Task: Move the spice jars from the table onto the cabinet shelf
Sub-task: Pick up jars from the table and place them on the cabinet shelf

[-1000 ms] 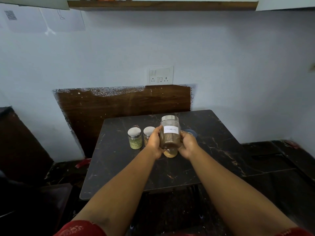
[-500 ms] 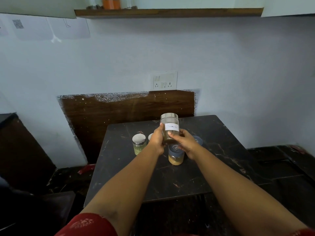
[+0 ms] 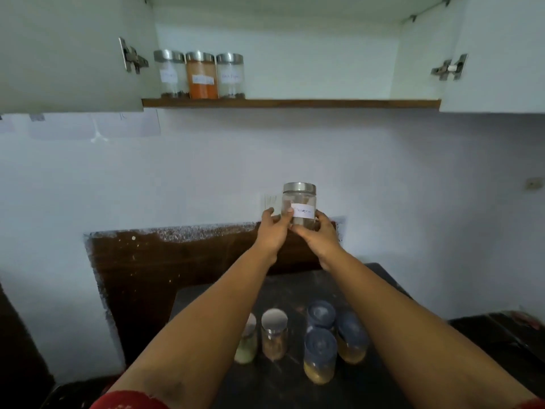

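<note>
Your fingers [image 3: 287,212] on both hands curl round the clear glass jar with a steel lid and white label [image 3: 299,206], left hand [image 3: 272,231] and right hand [image 3: 320,236] gripping its lower half, upright, in mid-air before the pale wall, well below the wooden cabinet shelf [image 3: 324,103]. Three steel-lidded labelled jars [image 3: 201,75] stand side by side at that shelf's left end, while five small spice jars [image 3: 274,335] sit on the dark marble desk [image 3: 280,391] under your forearms
</note>
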`<state>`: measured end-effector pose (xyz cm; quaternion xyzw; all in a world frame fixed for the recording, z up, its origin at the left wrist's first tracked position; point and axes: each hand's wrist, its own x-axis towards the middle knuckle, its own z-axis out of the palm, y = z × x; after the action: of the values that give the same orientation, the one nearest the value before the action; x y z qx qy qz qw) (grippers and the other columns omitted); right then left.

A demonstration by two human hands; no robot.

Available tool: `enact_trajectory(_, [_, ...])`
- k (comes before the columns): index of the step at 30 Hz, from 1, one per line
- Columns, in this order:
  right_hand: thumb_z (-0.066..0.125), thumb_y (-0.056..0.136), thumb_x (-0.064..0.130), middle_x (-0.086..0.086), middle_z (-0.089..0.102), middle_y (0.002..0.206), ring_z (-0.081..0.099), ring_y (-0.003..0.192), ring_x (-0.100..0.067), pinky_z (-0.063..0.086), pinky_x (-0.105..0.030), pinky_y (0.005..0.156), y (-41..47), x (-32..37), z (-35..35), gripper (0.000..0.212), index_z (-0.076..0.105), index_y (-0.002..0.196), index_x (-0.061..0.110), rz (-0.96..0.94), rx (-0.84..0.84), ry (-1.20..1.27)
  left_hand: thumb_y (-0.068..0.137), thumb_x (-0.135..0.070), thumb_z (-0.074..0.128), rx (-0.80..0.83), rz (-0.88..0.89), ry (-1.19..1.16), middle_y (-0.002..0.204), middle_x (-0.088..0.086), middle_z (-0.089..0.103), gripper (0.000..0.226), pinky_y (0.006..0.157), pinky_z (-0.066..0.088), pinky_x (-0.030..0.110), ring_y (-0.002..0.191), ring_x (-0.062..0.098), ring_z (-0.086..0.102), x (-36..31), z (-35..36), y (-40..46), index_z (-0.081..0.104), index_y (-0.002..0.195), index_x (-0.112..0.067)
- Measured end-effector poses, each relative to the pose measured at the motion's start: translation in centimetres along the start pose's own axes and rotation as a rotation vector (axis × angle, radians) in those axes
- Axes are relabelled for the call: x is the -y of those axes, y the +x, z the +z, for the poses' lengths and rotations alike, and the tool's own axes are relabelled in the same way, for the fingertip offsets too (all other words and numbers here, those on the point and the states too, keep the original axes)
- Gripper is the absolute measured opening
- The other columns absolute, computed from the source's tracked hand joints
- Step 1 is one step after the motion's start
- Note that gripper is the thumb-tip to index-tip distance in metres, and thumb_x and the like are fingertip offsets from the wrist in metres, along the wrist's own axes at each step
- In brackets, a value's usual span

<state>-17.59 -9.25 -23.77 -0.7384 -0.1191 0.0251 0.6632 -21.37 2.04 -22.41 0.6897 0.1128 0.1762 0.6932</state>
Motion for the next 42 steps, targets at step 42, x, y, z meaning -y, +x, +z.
enact_trajectory(42, [0.066, 0.053, 0.083, -0.001, 0.056, 0.100, 0.057, 0.107, -0.027, 0.042, -0.039, 0.088, 32.5, 28.6, 7.9, 0.089, 0.051, 0.117, 0.022, -0.297, -0.081, -0.906, 0.098, -0.056, 0.024, -0.680, 0.719, 1.332, 0.121, 0.002, 0.057, 0.051, 0.107, 0.031, 0.043, 0.115, 0.023, 0.047, -20.5, -6.9, 25.4, 0.051, 0.118, -0.017])
